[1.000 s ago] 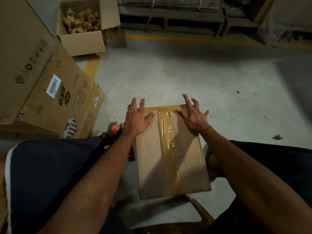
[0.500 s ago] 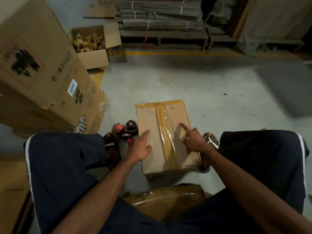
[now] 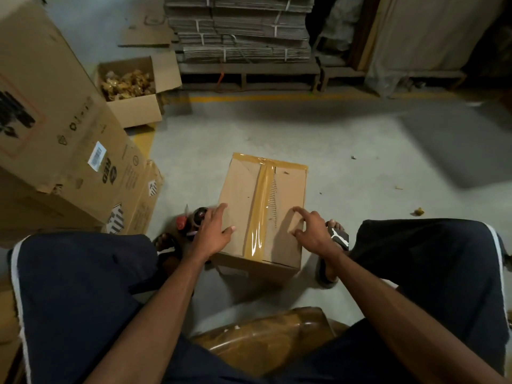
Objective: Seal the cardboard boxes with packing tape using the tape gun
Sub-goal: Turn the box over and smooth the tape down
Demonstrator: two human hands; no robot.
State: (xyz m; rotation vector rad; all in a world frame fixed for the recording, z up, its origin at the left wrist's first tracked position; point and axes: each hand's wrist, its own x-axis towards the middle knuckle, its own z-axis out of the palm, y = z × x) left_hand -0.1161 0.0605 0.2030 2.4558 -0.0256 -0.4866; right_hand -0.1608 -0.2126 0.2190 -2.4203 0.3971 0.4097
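Both hands lie spread on the taped cardboard box (image 3: 260, 214). The left hand (image 3: 213, 231) rests flat, fingers apart, gripping nothing. The right hand (image 3: 311, 230) touches with loosely curled fingers, forearms reaching down.

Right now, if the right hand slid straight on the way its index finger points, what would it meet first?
Probably the tape strip down the middle of the box: the right hand points up-left across the lid.

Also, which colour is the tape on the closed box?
Glossy yellowish-brown tape on the box; the head view shows it.
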